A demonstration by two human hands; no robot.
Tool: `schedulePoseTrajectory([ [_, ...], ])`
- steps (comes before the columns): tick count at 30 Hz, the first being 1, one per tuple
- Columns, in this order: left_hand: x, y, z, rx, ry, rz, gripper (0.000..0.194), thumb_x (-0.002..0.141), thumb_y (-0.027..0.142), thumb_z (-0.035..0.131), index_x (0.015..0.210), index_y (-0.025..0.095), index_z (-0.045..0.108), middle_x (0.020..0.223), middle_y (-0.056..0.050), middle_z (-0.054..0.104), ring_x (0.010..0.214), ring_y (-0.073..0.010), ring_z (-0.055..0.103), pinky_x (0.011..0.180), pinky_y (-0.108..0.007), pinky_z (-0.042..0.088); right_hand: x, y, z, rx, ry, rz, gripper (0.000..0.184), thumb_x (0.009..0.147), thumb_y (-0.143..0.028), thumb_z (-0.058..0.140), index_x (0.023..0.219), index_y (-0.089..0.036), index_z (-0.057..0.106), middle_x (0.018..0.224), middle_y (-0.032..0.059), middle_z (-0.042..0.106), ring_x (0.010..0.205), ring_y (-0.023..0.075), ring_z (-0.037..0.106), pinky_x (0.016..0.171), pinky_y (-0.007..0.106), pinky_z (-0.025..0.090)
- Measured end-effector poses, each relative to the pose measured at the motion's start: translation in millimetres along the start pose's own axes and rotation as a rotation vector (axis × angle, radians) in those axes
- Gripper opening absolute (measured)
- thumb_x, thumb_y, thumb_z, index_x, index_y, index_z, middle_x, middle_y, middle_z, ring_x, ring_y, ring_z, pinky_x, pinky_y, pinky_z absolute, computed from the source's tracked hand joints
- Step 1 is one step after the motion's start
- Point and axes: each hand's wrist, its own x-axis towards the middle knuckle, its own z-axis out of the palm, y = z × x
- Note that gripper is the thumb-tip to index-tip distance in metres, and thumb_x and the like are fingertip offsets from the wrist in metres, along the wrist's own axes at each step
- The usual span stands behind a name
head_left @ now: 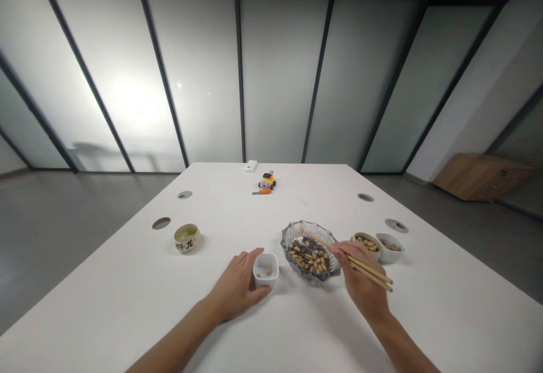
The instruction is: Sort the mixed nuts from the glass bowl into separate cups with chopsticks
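toward the near edge of the white table (pixel 237 223), your left hand (pixel 235 285) is curled, thumb and fingers against the small white cup (pixel 266 258) with a few bits inside. just right of it stands the glass bowl (pixel 289 234) of pale and dark pieces. your right hand (pixel 365 291) is closed on the chopsticks (pixel 373 272), which reach over the bowl. that hand partly hides a round bowl (pixel 365 235) beside a white dish (pixel 391 257) nearer the right edge. toward the left edge sits a green-lined bowl (pixel 187 241); a yellow toy vehicle (pixel 267 180) stands toward the far edge.
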Motion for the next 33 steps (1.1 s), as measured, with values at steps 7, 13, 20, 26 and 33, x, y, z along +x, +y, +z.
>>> schedulePoseTrajectory([
  [7,0.6,6.0,-2.0,0.008,-0.007,-0.025,0.078,0.087,0.033,0.079,0.157,0.020,0.046,0.142,-0.016,0.066,0.129,-0.0367,0.061,0.117,-0.052,0.045,-3.3,-39.6,-0.9,0.197,0.039,0.009,0.026,0.105,-0.043,0.066,0.089,-0.028,0.080,0.089,0.0068,0.080,0.085,0.0244,0.077,0.076,0.039,0.065],
  [13,0.5,5.1,-1.6,0.000,-0.004,-0.019,0.076,0.088,0.032,0.077,0.156,0.023,0.046,0.145,-0.015,0.065,0.130,-0.0361,0.061,0.117,-0.052,0.044,-8.5,-58.7,4.1,0.283,-0.111,-0.015,0.031,0.104,-0.051,0.066,0.087,-0.029,0.080,0.084,0.0063,0.080,0.077,0.0239,0.077,0.071,0.037,0.066],
  [20,-0.7,1.5,0.4,0.009,0.005,-0.005,0.079,0.089,0.036,0.078,0.158,0.023,0.044,0.146,-0.016,0.065,0.132,-0.0373,0.061,0.118,-0.054,0.044,7.6,-23.4,-10.5,-0.028,-0.008,-0.066,0.025,0.106,-0.045,0.065,0.094,-0.028,0.076,0.085,0.0049,0.078,0.079,0.0237,0.074,0.072,0.037,0.061],
  [26,0.1,3.5,-0.5,0.011,-0.017,-0.024,0.079,0.089,0.033,0.079,0.159,0.020,0.043,0.146,-0.017,0.064,0.131,-0.0364,0.060,0.118,-0.053,0.045,6.6,-2.2,-6.7,-0.042,-0.074,-0.060,0.028,0.107,-0.046,0.064,0.090,-0.026,0.073,0.084,0.0033,0.075,0.076,0.0212,0.072,0.071,0.036,0.058],
  [33,0.0,5.5,-2.0,0.006,-0.010,-0.011,0.078,0.088,0.032,0.079,0.157,0.022,0.044,0.145,-0.016,0.065,0.132,-0.0365,0.060,0.117,-0.053,0.045,2.2,0.7,-3.4,0.008,-0.125,-0.002,0.030,0.106,-0.048,0.065,0.090,-0.025,0.073,0.086,0.0043,0.075,0.078,0.0214,0.072,0.074,0.036,0.059],
])
